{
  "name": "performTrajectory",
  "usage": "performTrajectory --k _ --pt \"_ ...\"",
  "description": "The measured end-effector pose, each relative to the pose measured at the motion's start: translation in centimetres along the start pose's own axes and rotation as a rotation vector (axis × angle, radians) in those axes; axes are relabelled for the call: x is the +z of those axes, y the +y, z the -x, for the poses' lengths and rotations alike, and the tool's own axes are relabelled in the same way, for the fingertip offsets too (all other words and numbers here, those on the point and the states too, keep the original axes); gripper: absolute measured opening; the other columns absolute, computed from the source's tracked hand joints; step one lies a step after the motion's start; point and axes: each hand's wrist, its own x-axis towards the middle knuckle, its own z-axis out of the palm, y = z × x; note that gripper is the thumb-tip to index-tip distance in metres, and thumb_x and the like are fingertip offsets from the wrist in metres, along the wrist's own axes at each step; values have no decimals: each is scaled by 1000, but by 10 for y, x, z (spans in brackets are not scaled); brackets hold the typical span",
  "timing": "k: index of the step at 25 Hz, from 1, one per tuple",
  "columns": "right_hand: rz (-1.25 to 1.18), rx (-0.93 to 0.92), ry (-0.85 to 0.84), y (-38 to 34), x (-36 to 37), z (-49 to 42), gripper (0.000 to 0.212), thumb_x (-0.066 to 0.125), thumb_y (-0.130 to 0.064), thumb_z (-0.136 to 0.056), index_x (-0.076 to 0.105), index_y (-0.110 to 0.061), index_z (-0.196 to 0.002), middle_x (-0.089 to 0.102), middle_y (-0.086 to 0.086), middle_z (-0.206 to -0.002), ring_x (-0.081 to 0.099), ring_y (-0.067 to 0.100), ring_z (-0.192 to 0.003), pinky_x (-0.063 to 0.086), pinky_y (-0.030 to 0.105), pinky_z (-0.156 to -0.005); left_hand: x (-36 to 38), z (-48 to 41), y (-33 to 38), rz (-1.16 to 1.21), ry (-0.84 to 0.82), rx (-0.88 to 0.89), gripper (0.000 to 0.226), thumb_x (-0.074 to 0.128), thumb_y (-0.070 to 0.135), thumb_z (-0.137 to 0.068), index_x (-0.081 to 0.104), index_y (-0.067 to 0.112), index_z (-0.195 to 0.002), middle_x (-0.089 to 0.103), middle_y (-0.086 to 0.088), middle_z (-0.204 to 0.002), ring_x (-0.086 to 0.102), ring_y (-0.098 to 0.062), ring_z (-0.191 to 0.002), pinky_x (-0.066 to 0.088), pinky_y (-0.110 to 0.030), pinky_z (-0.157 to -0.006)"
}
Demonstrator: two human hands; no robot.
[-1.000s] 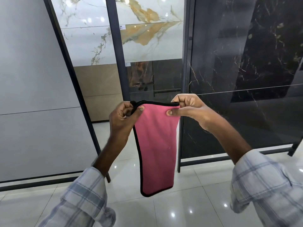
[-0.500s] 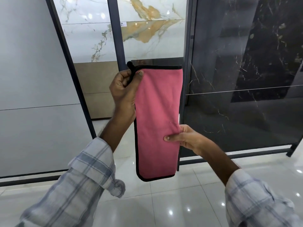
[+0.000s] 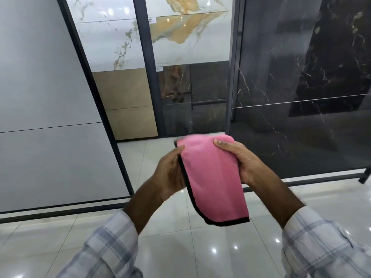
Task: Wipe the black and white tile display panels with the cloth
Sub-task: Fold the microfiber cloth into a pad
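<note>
Head view: Both hands are out in front, in the middle of the frame, with the arms reaching up from the bottom corners in checked sleeves [image 3: 112, 243]. The pink cloth [image 3: 214, 177] with the black edge sits between the two hands. It is folded over and its lower end hangs down toward the shiny floor [image 3: 180, 253].

The right hand [image 3: 243, 161] holds the right side of the cloth. Its thumb [image 3: 217, 141] lies on top near the fold and its fingers are hidden under the cloth. The left hand [image 3: 170, 173] is a bit blurry. Its back faces us and it holds the cloth's left edge, with the fingers going behind the cloth.

The black panel [image 3: 301, 77] stands at the upper right of the frame. The white panel [image 3: 40, 97] stands at the left. The cloth touches neither one.

Half a second ago the left hand was up high, holding the top corner, and the cloth hung down long. The right hand pinched it halfway down. Now the left hand has come down, the cloth is shorter and doubled over, and both hands are close together at the same height.
</note>
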Motion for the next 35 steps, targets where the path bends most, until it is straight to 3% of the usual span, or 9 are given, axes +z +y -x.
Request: performTrajectory --k 4,12,16,19,22,24,27,31,35 --pt "134 -15 52 5 -12 -4 49 85 -26 -70 74 -3 -112 75 8 -92 70 11 -72 59 23 -62 -8 -10 4 -77 103 125 33 53 43 -104 73 16 -103 74 -2 -89 67 -18 -84 52 -35 -78" --pt "253 -81 -108 -23 -12 6 24 79 -23 -81 73 -12 -101 77 5 -89 73 14 -76 60 26 -66 -8 -26 -4 144 28 8 35 54 38 -105 73 11 -94 74 -9 -86 67 -25 -82 53 -39 -82" --pt "398 -112 -15 -17 -24 3 34 77 -29 -85 75 -11 -113 80 3 -104 74 14 -96 52 32 -93 -7 -45 -6 -12 114 291 14 61 19 -103 69 15 -114 78 1 -93 72 -16 -90 60 -34 -81" --pt "451 -176 40 -13 -26 2 18 75 -20 -92 74 -15 -109 79 -5 -99 72 -2 -87 46 22 -87 -9 -48 -1 -68 86 265 15 63 20 -103 68 14 -115 77 -1 -96 70 -18 -94 58 -34 -82" --pt "593 -242 142 -8 -32 -4 13 82 -26 -89 74 -26 -100 74 -9 -104 71 4 -97 53 45 -103 -14 -50 -10 -345 49 342 21 64 29 -103 68 13 -115 73 3 -94 66 -16 -94 57 -25 -78" --pt "759 -304 207 -5 -38 -6 29 86 -55 -73 77 -36 -93 66 -19 -117 58 21 -124 41 62 -110 -17 -60 -20 -645 185 464 35 70 40 -97 68 14 -120 68 0 -117 63 -21 -115 56 -39 -96" --pt "796 -371 191 1 -46 -9 45 77 -73 -57 77 -42 -91 58 -27 -127 46 24 -135 36 67 -110 -19 -67 -23 -1039 480 527 25 70 45 -96 66 22 -104 51 0 -137 37 -24 -138 22 -59 -120" --pt "701 -437 180 -5 -30 4 32 87 -51 -72 78 -28 -92 60 -16 -135 54 18 -129 46 60 -108 -22 -61 -20 -990 457 598 25 69 42 -98 65 23 -114 44 0 -152 29 -25 -146 28 -53 -120" --pt "432 -408 114 -8 -30 10 25 78 -10 -90 69 0 -111 74 8 -108 70 18 -97 61 26 -80 -17 -51 -14 -465 197 579 23 70 27 -99 69 13 -117 72 -3 -113 67 -24 -111 60 -36 -90"
